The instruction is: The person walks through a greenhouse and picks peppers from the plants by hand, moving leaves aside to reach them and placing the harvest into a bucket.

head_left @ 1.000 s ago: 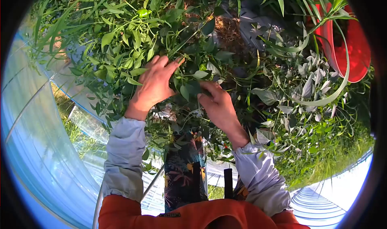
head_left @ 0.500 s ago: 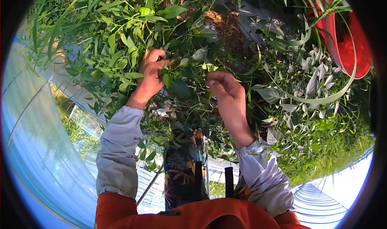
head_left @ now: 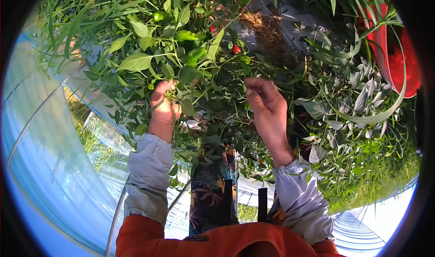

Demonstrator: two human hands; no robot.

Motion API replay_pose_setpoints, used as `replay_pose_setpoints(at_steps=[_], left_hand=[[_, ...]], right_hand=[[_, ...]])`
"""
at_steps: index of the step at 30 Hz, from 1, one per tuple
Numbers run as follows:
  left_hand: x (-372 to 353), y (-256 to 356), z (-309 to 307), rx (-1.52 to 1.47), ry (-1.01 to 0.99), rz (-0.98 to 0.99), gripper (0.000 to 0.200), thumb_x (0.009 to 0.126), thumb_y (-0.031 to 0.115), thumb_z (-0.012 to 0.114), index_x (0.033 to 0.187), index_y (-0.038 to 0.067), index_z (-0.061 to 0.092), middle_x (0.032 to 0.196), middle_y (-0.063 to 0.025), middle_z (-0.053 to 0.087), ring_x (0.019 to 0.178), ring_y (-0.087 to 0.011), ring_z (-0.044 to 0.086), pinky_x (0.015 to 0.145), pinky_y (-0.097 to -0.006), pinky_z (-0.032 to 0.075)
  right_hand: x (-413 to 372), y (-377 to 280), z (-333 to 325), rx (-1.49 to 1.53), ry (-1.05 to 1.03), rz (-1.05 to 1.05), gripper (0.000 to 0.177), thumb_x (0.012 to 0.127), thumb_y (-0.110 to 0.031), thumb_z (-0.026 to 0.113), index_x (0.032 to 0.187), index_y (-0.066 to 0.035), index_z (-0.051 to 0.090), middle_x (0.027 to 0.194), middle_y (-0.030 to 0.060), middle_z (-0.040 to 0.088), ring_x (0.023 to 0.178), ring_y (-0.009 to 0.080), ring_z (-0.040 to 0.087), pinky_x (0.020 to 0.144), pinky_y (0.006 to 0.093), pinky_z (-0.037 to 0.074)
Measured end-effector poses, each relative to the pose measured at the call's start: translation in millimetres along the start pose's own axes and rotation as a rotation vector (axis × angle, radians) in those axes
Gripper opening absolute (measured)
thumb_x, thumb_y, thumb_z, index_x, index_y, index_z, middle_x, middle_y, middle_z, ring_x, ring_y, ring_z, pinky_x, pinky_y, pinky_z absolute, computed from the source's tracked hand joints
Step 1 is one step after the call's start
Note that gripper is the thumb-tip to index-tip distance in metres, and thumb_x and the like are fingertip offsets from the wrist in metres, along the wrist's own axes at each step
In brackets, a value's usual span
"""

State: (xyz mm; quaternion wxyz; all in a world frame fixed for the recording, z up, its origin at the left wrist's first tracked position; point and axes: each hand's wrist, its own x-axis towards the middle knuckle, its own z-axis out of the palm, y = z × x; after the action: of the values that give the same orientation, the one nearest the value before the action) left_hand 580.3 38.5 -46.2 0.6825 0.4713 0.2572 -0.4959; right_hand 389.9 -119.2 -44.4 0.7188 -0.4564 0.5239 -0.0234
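My left hand (head_left: 164, 104) has its fingers closed round a leafy branch of a pepper plant (head_left: 138, 62). Green peppers (head_left: 196, 56) hang among the leaves just above that hand, and a small red pepper (head_left: 236, 49) shows further right. To the right, my right hand (head_left: 268, 104) is beside the foliage, its index finger and thumb bent with a small gap between their tips. I see nothing held there. Leaves partly cover the left fingertips.
A red bucket (head_left: 380, 44) lies at the upper right behind long grass blades. Clear plastic sheeting (head_left: 50, 134) with a curved pole (head_left: 34, 114) is on the left. Dry straw (head_left: 263, 24) lies on the ground sheet between plants.
My left hand has moved down and slightly left, and the branch has shifted, bringing green and red peppers into view. My right hand has moved slightly right, its finger and thumb parting.
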Motion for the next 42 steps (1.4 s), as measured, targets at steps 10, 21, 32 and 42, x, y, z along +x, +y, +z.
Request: replay_pose_setpoints(at_steps=[10, 21, 32, 42], left_hand=[[-10.7, -96.7, -7.7, -0.370, 0.262, 0.126, 0.034, 0.082, 0.024, 0.060, 0.107, 0.002, 0.062, 0.104, -0.0127, 0.067, 0.093, -0.0296, 0.064, 0.088, -0.0424, 0.051], [-11.8, -88.5, -1.9, -0.106, 0.064, -0.021, 0.044, 0.084, 0.013, 0.053, 0.125, -0.004, 0.053, 0.124, -0.0159, 0.058, 0.113, -0.0287, 0.058, 0.097, -0.0418, 0.047], [4.4, -75.5, 10.1, 0.353, 0.033, 0.086, 0.037, 0.068, -0.010, 0.075, 0.100, 0.003, 0.060, 0.096, -0.0033, 0.062, 0.083, -0.0140, 0.060, 0.075, -0.0278, 0.052], [21.2, -105.6, -21.7, 0.096, -0.074, 0.147, 0.032, 0.088, 0.013, 0.058, 0.118, 0.002, 0.055, 0.107, -0.0103, 0.064, 0.094, -0.0216, 0.063, 0.083, -0.0336, 0.052]], right_hand=[[2.6, -15.8, 11.6, -0.181, -0.059, -0.382, 0.021, 0.084, -0.003, 0.062, 0.105, 0.000, 0.063, 0.101, 0.0123, 0.063, 0.092, 0.0242, 0.061, 0.084, 0.0338, 0.048], [21.6, -20.6, 24.1, 0.054, -0.057, 0.030, 0.026, 0.091, -0.016, 0.066, 0.109, 0.002, 0.060, 0.084, 0.0017, 0.064, 0.074, 0.0056, 0.054, 0.067, 0.0225, 0.047], [19.7, -26.9, 33.0, -0.466, -0.139, -0.310, 0.030, 0.076, -0.017, 0.078, 0.093, -0.002, 0.059, 0.080, 0.0095, 0.062, 0.069, 0.0218, 0.061, 0.062, 0.0322, 0.049], [6.1, -42.2, 16.9, -0.135, -0.525, -0.182, 0.024, 0.081, -0.017, 0.076, 0.087, 0.001, 0.061, 0.078, 0.0071, 0.066, 0.071, 0.0132, 0.062, 0.066, 0.0264, 0.049]])
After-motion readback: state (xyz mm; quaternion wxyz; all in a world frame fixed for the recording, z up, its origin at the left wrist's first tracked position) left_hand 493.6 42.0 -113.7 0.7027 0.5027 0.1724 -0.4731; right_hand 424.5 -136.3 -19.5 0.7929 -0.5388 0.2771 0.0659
